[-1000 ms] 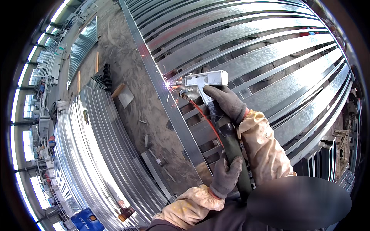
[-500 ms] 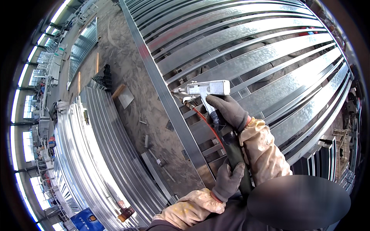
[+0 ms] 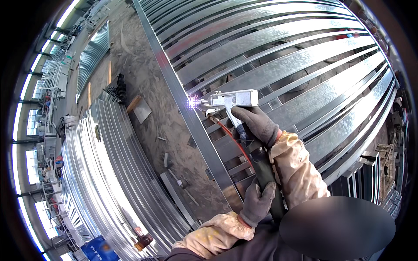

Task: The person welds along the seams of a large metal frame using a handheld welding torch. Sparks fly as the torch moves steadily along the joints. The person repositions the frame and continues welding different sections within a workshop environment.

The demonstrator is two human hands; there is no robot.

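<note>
workshop floor (image 3: 126,41); right hand (image 3: 257,125), nearer the slanting metal rail (image 3: 198,132) at left, grips welding gun (image 3: 237,99); left hand (image 3: 257,203) clasps its hose (image 3: 264,168).

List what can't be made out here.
Head view:
Welding torch: whether its tip touches the metal frame is lost in spark glare.
Left hand: most fingertips hidden beneath the dark hose.
Right hand: most fingertips hidden beneath the torch.
Frame: far end cut off by top edge.
Lower right: covered by a blurred oval.
</note>
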